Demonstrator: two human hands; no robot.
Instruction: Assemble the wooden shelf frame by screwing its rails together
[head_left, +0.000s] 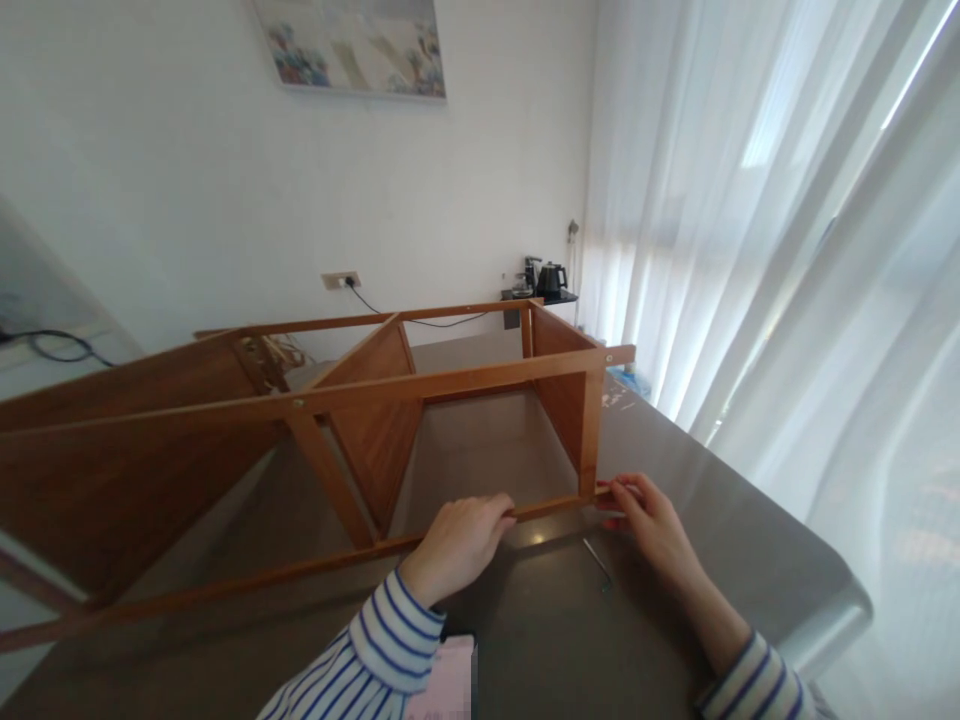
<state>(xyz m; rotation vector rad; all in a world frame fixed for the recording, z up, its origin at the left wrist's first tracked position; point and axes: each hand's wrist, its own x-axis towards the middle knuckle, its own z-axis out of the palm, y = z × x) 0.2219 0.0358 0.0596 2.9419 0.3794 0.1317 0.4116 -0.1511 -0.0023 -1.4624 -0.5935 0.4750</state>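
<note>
A brown wooden shelf frame (375, 400) lies on its side on a grey table (675, 620). My left hand (461, 540) is closed around the frame's near bottom rail (547, 508). My right hand (649, 515) pinches the right end of that same rail, at the corner where the upright post (591, 430) meets it. Whether a small part sits between those fingertips is hidden. Both sleeves are white with blue stripes.
A thin metal hex key (598, 563) lies on the table just below my right hand. A pink object (448, 680) sits at the near edge. White curtains hang on the right. A kettle (551, 277) stands at the far wall.
</note>
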